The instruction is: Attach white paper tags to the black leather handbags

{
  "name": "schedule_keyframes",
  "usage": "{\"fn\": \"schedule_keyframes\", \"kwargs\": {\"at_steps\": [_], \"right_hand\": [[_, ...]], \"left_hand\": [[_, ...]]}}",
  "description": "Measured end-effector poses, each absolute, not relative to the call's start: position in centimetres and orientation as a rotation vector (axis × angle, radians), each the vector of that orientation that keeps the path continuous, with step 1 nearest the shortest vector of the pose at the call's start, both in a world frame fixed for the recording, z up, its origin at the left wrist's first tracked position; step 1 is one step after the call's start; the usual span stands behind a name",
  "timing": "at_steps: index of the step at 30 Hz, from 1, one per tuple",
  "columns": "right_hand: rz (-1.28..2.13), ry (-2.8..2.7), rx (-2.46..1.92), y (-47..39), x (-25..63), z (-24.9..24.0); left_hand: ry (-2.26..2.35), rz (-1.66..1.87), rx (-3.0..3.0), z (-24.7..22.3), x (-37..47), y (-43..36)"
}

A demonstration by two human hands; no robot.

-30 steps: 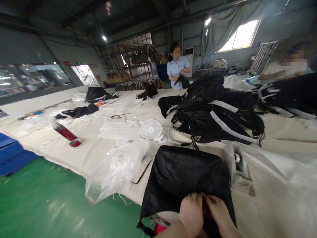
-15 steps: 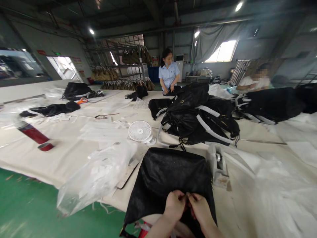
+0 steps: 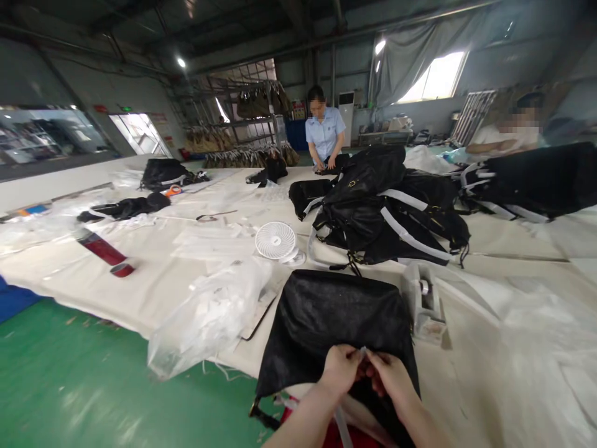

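A black bag (image 3: 340, 305) lies at the near edge of the table, its lower part hanging toward me. Over its front, my left hand (image 3: 342, 368) and my right hand (image 3: 385, 373) meet with fingers curled into a pinch. A small whitish piece (image 3: 364, 351) pokes up between the fingertips; its kind is unclear. Below my left wrist hangs a pale strip (image 3: 342, 426), and the frames do not show whether it joins that piece. Most of the fingertips are hidden behind the hands. Something red shows beneath my forearms.
A tape dispenser (image 3: 425, 305) stands right of the bag. Clear plastic bags (image 3: 209, 317) lie to the left. Beyond are a white fan (image 3: 276, 241), a pile of black bags (image 3: 373, 211) and a red cylinder (image 3: 102, 247). A co-worker (image 3: 325, 134) handles black material across the table; another sits at right.
The view has swung a little to the left, so things sit further right. My hands stay pinched together over the bag, and the whitish tip now shows between them.
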State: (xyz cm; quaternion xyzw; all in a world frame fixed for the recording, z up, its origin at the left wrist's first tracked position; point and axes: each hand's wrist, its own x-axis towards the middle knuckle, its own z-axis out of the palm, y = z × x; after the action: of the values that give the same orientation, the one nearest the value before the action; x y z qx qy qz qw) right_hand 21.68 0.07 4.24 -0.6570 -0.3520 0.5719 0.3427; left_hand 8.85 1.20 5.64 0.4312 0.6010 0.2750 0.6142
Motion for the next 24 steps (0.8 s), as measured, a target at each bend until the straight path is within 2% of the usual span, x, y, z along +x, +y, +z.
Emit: {"fn": "schedule_keyframes", "kwargs": {"at_steps": [9, 15, 21, 24], "right_hand": [[1.443, -0.940, -1.764, 0.0, 21.8, 3.9], [1.488, -0.895, -1.713, -0.1, 22.0, 3.8], [1.537, -0.936, -1.723, 0.1, 22.2, 4.0], [1.562, -0.922, -1.677, 0.2, 22.3, 4.0]], "left_hand": [[1.475, 0.477, 1.208, 5.4, 8.9, 2.3], [1.555, 0.473, 1.122, 6.6, 9.2, 2.1], [1.733, 0.337, 1.761, 9.2, 9.1, 1.6], [1.752, 0.265, 1.841, 9.9, 9.0, 1.7]]}}
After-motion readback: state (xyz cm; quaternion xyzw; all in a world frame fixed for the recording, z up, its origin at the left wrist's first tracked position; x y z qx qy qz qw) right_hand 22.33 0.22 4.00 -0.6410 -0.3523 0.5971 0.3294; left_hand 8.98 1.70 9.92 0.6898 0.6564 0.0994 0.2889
